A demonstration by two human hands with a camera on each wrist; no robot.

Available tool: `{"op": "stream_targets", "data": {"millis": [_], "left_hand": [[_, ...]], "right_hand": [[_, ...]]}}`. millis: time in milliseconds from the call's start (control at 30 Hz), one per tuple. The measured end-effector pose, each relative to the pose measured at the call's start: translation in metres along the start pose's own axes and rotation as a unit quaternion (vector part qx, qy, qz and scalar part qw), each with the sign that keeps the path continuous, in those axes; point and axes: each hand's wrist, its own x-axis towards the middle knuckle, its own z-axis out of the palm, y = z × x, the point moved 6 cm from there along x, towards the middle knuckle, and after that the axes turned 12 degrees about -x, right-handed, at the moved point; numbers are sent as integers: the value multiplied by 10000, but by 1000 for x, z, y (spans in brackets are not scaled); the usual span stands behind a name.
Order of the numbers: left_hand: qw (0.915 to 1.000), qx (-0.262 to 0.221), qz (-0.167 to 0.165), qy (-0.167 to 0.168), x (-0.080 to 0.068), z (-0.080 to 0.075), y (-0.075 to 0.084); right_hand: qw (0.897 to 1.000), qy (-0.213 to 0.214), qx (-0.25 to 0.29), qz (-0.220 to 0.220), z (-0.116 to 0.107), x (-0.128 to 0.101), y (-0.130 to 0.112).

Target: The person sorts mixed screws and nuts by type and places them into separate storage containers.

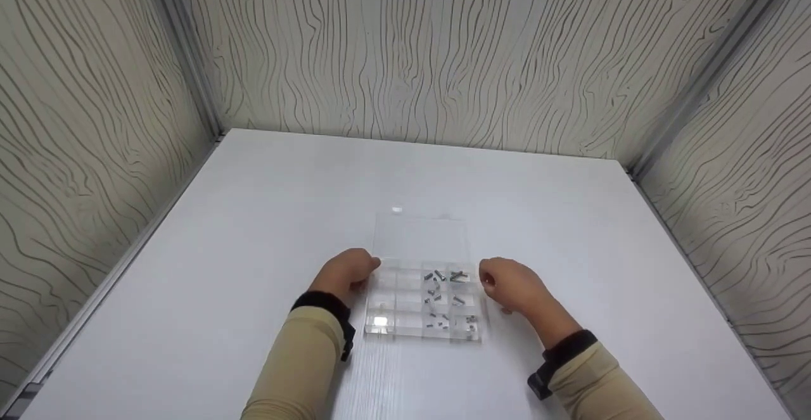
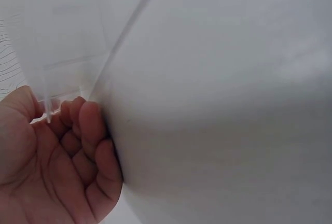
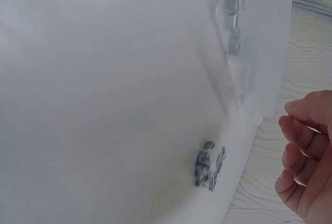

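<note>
Screws [image 1: 443,290] fill some cells of clear, lidded organizer box [image 1: 405,325].

A clear plastic organiser box [image 1: 421,303] lies flat on the white counter [image 1: 253,230], at about 6 o'clock of its surface, near the front edge. Thin walls divide it into a grid of small square compartments. Its transparent lid [image 1: 419,237] is swung fully open and lies flat behind the box, toward 12 o'clock. Small dark metal screws [image 1: 443,296] sit in loose clusters in the middle and right-hand compartments; those toward 9 o'clock look empty, apart from a bright glint at the near-left corner. From the right wrist, a small heap of grey screws [image 3: 207,164] shows through the blurred clear wall.
</note>
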Motion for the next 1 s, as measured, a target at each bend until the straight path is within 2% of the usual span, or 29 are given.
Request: {"op": "stream_targets", "data": {"millis": [100, 367, 533, 700, 900, 1000], "left_hand": [[9998, -161, -105, 80, 0, 0, -2], [9998, -137, 3, 107, 3, 0, -2], [9999, -10, 139, 64, 4, 0, -2], [9999, -57, 106, 36, 4, 0, -1], [9999, -135, 10, 10, 2, -1, -2], [9999, -53, 116, -22, 2, -1, -1]], "right_hand": [[9998, -100, -46, 141, 2, -2, 15], [9983, -567, 108, 60, 16, -8, 41], [9977, -677, -10, 39, 25, -10, 46], [9958, -879, -19, 237, 34, -10, 49], [9959, -867, 44, 269, 32, -12, 47], [9961, -842, 71, 262, 29, -13, 46]]}}
